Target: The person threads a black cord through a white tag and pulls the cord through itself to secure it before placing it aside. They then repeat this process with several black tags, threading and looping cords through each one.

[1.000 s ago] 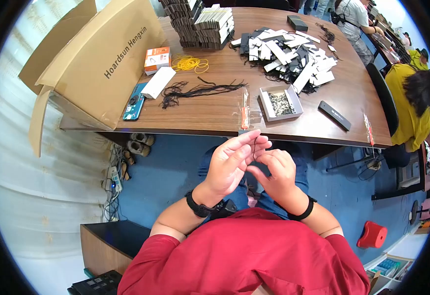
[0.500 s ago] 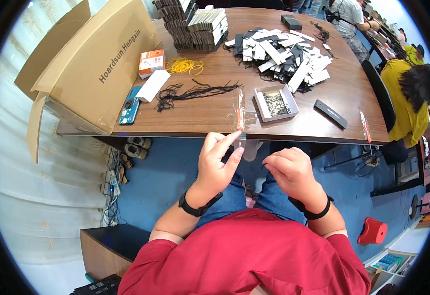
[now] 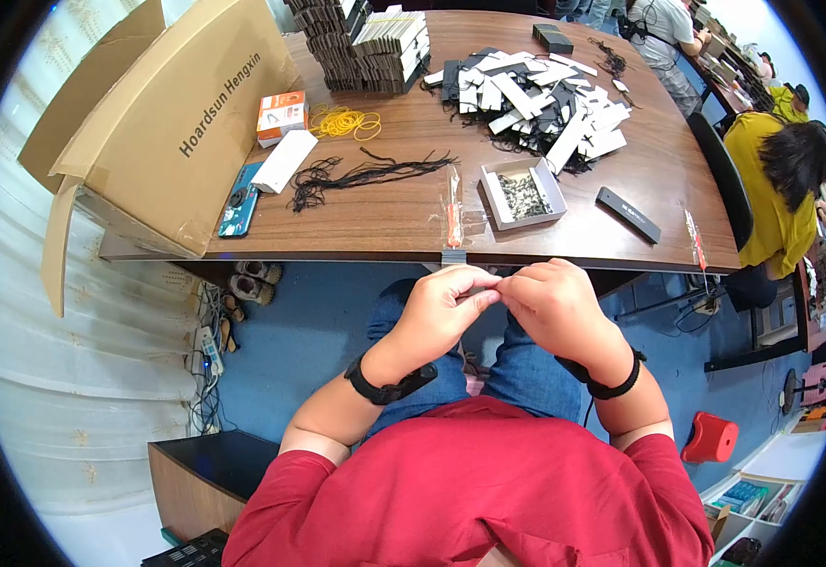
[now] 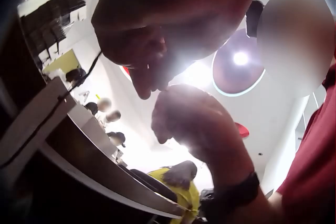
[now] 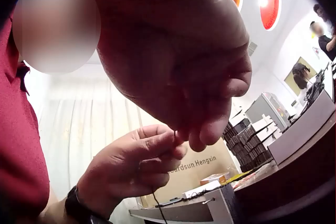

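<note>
In front of the table edge my left hand [image 3: 441,307] and right hand [image 3: 559,304] meet at the fingertips. A thin black cord [image 5: 159,207] hangs below the left hand in the right wrist view, its upper part hidden by the fingers. Thumb and forefinger of the left hand pinch it. The right hand's thumb and fingers are pinched together right at the same spot, on the cord's end. On the table beyond lie a bundle of black cords [image 3: 366,177] and a small white box [image 3: 536,219] of tiny black-and-pale pieces.
A large cardboard box [image 3: 186,132] stands left, beside yellow rubber bands [image 3: 347,123] and a blue phone [image 3: 239,203]. Stacked dark cards [image 3: 361,57] and a pile of black and white tags [image 3: 536,99] lie farther back. A black bar-shaped piece [image 3: 628,215] lies right.
The hands were close together with the cord between them, then moved apart, and now meet again at the fingertips. The view has shifted slightly; the table items have stayed in place.
</note>
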Tool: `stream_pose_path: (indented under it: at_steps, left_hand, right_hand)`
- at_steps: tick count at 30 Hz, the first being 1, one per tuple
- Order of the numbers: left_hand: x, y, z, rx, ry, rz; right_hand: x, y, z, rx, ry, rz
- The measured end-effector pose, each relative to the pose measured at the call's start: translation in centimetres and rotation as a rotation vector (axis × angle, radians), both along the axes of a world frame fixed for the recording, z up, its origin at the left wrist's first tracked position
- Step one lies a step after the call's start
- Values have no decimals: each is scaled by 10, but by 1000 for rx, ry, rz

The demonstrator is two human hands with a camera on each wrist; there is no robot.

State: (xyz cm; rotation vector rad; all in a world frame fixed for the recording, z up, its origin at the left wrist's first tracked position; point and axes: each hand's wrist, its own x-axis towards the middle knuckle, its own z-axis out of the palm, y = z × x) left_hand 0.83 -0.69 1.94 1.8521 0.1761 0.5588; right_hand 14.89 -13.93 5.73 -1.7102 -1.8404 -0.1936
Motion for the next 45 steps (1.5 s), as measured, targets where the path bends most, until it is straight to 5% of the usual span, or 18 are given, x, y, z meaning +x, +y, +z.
stream_pose_path:
  at_steps: [1, 4, 9, 11, 14, 17, 23, 32, 41, 45]
  left_hand:
    - [0, 2, 0, 196, -21, 40]
    - [-2, 1, 6, 174, 0, 51]
    - [-3, 0, -4, -161, 63, 102]
    - [-2, 1, -10, -299, 39, 79]
    - [3, 1, -15, -505, -43, 8]
    - [8, 3, -19, -640, -76, -35]
    - [5, 0, -15, -700, -40, -50]
    - [1, -3, -20, -653, -78, -4]
    - [1, -3, -15, -724, -136, 53]
    - [-2, -2, -5, -726, -144, 78]
  right_hand:
    - [1, 0, 1, -7, 5, -13]
    - [4, 3, 4, -50, 36, -14]
    - [31, 20, 0, -104, 292, -141]
    - [53, 37, -5, -57, 83, -423]
    - [86, 58, -27, -97, -218, -473]
    - [88, 72, -23, -411, -173, -523]
    - [98, 97, -28, -601, -116, -520]
    - [100, 83, -58, -52, -34, -545]
    - [84, 74, -54, 195, 59, -485]
    - [26, 46, -5, 156, 455, -294]
